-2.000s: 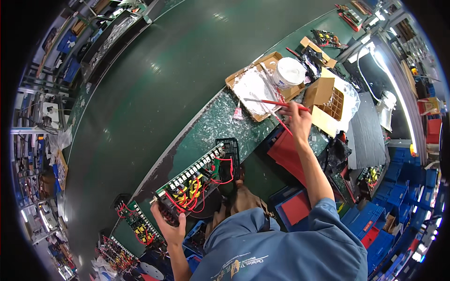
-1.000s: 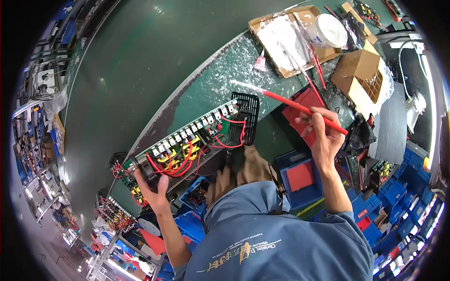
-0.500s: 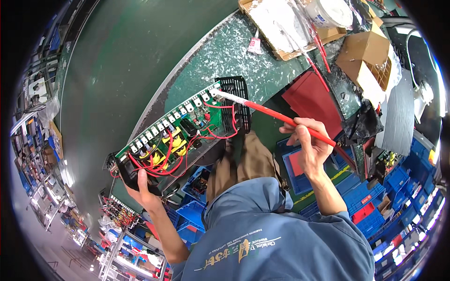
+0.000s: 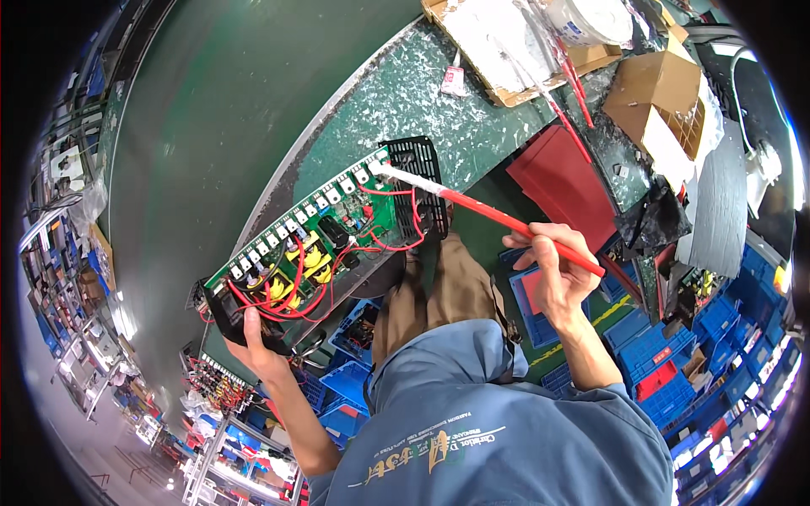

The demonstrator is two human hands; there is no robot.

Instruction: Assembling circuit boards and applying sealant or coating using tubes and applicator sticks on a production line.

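My left hand (image 4: pixel 260 352) grips the near left end of a long green circuit board assembly (image 4: pixel 381 208), thumb on its black end part. A row of white-coated components runs along the board's far edge; yellow coils and red wires sit on it. A black slotted end panel (image 4: pixel 411 160) is at the right end. My right hand (image 4: pixel 558 274) closes around a red-handled brush (image 4: pixel 481 208). Its white-coated tip meets the components near the board's right end. The underside of the assembly and the left fingers beneath it are hidden.
White-smeared green bench (image 4: pixel 396 93) lies beyond the board. At the back right are a cardboard tray (image 4: pixel 485 42) of white paste, a white bucket (image 4: pixel 591 18), more red sticks (image 4: pixel 570 126) and an open carton (image 4: pixel 654 88). Blue crates (image 4: pixel 654 363) stand lower right.
The brush tip has shifted slightly left along the component row. The board has moved a little left as well, and both hands keep their grip.
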